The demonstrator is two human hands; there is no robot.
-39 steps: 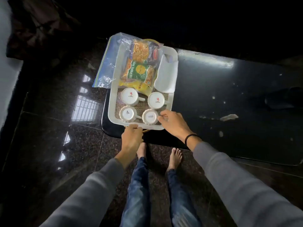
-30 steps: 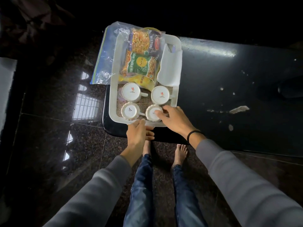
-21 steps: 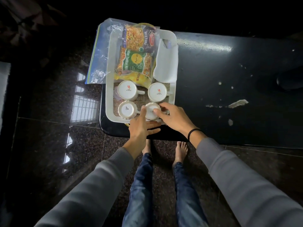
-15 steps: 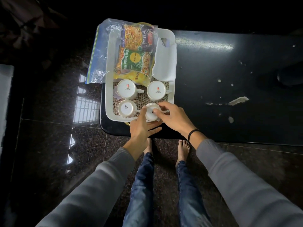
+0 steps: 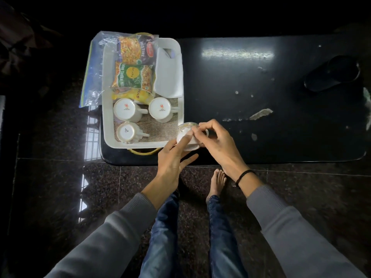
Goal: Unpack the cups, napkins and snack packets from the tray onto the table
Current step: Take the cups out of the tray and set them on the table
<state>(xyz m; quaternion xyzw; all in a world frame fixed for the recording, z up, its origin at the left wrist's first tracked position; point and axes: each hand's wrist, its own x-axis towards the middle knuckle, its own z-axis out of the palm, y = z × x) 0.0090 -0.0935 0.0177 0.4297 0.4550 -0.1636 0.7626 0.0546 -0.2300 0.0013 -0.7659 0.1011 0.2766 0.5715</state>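
A white tray (image 5: pixel 107 121) rests on the left end of a black table (image 5: pixel 251 93). Three white cups stand upside down in it: one at back left (image 5: pixel 126 109), one at back right (image 5: pixel 160 108), one at front left (image 5: pixel 126 132). Snack packets (image 5: pixel 133 77) lie stacked at the tray's back, with folded white napkins (image 5: pixel 168 77) beside them on the right. A fourth white cup (image 5: pixel 187 135) is tilted just outside the tray's front right corner, above the table. My left hand (image 5: pixel 173 159) supports it from below and my right hand (image 5: pixel 214 141) grips its rim and handle.
A clear plastic bag (image 5: pixel 92 71) hangs out under the tray's left side. A dark slipper-like object (image 5: pixel 331 74) lies at the table's far right. White scuff marks (image 5: pixel 261 114) dot the tabletop. My bare feet stand on the dark granite floor below the table edge.
Both hands closed on the front right cup, lifted it out of the tray and carried it right, tilting it over the table.
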